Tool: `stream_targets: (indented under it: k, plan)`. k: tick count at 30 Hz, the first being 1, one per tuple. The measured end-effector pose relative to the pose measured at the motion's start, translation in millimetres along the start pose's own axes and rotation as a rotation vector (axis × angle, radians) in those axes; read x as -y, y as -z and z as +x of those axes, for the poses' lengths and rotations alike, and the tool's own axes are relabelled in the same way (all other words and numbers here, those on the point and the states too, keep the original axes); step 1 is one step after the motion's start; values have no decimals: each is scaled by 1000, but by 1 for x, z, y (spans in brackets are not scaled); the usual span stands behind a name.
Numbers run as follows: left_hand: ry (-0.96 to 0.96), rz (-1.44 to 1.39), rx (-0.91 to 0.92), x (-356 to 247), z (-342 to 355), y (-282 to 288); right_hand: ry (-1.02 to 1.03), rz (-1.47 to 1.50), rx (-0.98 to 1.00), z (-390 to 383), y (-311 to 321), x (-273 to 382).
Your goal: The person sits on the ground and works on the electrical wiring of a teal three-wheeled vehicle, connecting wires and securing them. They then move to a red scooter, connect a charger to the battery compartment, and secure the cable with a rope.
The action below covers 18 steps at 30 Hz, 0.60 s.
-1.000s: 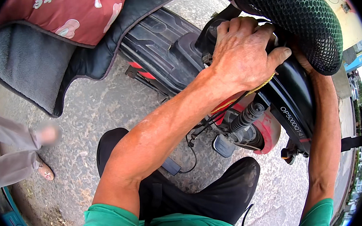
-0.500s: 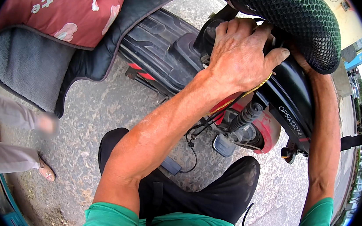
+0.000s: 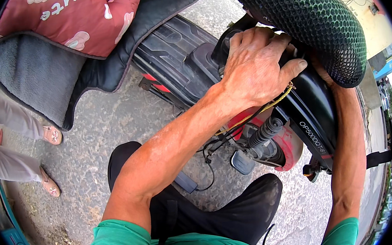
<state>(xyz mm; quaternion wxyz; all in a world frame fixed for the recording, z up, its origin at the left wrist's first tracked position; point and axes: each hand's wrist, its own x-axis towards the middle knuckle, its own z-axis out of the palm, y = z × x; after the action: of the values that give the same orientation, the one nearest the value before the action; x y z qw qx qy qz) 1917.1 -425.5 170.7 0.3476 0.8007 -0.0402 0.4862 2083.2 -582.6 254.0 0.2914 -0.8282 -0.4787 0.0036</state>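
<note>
My left hand (image 3: 262, 67) reaches over the body of a scooter, below the seat in its dark green mesh cover (image 3: 303, 10). Its fingers curl down into the gap under the seat, tips hidden, and the thumb sticks out to the right. What they grip, if anything, cannot be seen. Most of my right hand (image 3: 322, 70) is hidden beneath the seat's rounded end, beside the black side panel (image 3: 316, 110). A twisted yellow cord (image 3: 281, 96) and dark cables run below my left wrist.
A shock absorber (image 3: 265, 132), red fender (image 3: 288, 148) and pedal (image 3: 242, 162) lie below. A dark box (image 3: 184, 182) with a cable is on the ground. Left stand the black footboard (image 3: 171, 48), a padded red-and-grey cover (image 3: 38, 72) and another person's legs (image 3: 16, 163).
The view has shifted slightly. My left hand keeps its place below the seat, with the thumb still outstretched. My right hand also stays under the seat's end.
</note>
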Motion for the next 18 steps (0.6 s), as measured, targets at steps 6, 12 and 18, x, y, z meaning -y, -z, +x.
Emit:
stream_targets:
  k: [6, 12, 18]
  plan:
    - [-6, 15, -27, 0, -1, -1, -21, -59, 16, -3, -3, 14]
    - [8, -16, 28, -4, 5, -1, 25, -201, -26, -5, -1, 11]
    - [39, -54, 70, 6, 6, 14, 65, -351, -25, -8, -3, 32]
